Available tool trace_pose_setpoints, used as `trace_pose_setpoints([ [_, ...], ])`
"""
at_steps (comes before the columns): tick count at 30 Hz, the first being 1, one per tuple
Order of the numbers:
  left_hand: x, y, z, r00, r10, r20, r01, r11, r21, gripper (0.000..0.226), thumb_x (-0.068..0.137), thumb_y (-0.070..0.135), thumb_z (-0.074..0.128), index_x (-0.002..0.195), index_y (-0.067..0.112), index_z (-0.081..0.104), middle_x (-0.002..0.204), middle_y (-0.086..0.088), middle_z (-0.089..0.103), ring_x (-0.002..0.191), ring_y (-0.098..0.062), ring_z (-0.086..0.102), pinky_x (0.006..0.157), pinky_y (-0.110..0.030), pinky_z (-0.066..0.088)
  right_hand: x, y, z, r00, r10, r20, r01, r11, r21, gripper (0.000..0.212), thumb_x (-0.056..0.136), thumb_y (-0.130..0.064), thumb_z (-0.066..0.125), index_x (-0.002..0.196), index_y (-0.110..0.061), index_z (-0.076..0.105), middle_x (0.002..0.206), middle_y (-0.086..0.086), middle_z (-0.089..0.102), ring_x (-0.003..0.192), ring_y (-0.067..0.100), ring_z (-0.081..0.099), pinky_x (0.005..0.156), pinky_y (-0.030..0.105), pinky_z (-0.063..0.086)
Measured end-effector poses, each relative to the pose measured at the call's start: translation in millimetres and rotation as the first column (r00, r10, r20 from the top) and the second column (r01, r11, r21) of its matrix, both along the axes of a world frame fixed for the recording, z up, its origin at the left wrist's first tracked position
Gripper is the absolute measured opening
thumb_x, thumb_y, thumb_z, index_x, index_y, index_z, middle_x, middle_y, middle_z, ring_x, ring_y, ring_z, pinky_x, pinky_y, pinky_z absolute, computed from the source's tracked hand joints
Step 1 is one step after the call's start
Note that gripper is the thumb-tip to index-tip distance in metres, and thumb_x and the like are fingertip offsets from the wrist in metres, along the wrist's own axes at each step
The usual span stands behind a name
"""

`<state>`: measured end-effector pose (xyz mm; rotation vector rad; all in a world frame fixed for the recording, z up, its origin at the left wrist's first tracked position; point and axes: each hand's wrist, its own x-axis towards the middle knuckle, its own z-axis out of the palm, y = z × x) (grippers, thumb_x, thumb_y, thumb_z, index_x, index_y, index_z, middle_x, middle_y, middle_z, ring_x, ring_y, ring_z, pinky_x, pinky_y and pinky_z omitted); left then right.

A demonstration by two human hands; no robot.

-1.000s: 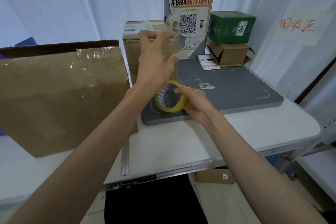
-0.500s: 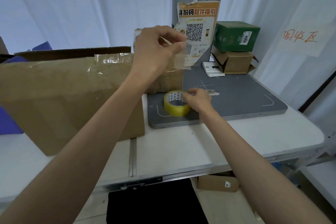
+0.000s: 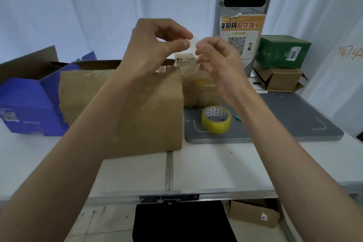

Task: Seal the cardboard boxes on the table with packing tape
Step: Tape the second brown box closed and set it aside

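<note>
Both hands are raised above the boxes, holding a clear strip of packing tape (image 3: 193, 59) between them. My left hand (image 3: 155, 45) pinches its top end between thumb and fingers. My right hand (image 3: 214, 55) pinches the same strip from the right side. The strip hangs down in front of a small taped cardboard box (image 3: 200, 88). A large brown cardboard box (image 3: 149, 112) with shiny tape on its top stands under my left forearm. The yellow tape roll (image 3: 216, 119) lies flat on the grey scale plate (image 3: 294, 120), untouched.
A torn blue box (image 3: 29, 104) sits at the left of the white table (image 3: 216, 167). A green box (image 3: 283, 51) is stacked on a brown one (image 3: 282, 80) at the back right, beside a grey kiosk post (image 3: 243, 6). Another carton (image 3: 253, 215) lies on the floor.
My right hand let go of the tape roll, rose and took hold of the strip that my left hand holds. The roll now lies flat on the plate. The view shifted left.
</note>
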<state>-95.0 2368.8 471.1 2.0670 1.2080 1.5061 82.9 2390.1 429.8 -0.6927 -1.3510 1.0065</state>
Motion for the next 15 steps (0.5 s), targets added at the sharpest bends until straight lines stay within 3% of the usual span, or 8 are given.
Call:
trace_pose_setpoints([
  [6, -44.5, -6.1, 4.4, 0.999, 0.003, -0.045, -0.003, 1.000, -0.011, 0.012, 0.086, 0.027, 0.077, 0.098, 0.024, 0.079, 0.093, 0.013, 0.076, 0.094, 0.000, 0.068, 0.077, -0.006, 0.043, -31.2, -3.4, 6.4, 0.996, 0.023, 0.082, -0.026, 0.999, 0.034, 0.009, 0.092, -0.008, 0.070, 0.100, -0.004, 0.067, 0.090, 0.009, 0.065, 0.078, 0.019, 0.061, 0.077, 0.030, 0.053],
  [11, -63.0, -2.5, -5.7, 0.988, 0.146, 0.048, -0.146, 0.989, -0.005, 0.010, 0.088, 0.036, 0.074, 0.092, 0.029, 0.080, 0.093, 0.021, 0.075, 0.092, 0.001, 0.067, 0.081, -0.013, 0.047, -51.3, -4.8, 12.7, 0.970, -0.046, 0.240, 0.032, 0.998, 0.062, 0.007, 0.092, -0.010, 0.070, 0.099, -0.009, 0.069, 0.085, 0.006, 0.067, 0.071, 0.008, 0.060, 0.069, 0.022, 0.050],
  [15, -72.7, 0.1, -16.6, 0.984, 0.174, 0.035, -0.172, 0.984, -0.039, 0.022, 0.089, 0.034, 0.072, 0.111, 0.033, 0.074, 0.093, 0.017, 0.075, 0.084, -0.001, 0.068, 0.080, -0.014, 0.050, -58.4, -1.3, 11.0, 0.955, -0.111, 0.276, 0.109, 0.994, 0.025, 0.004, 0.094, -0.013, 0.067, 0.098, -0.015, 0.068, 0.085, 0.002, 0.068, 0.070, 0.003, 0.059, 0.065, 0.019, 0.047],
])
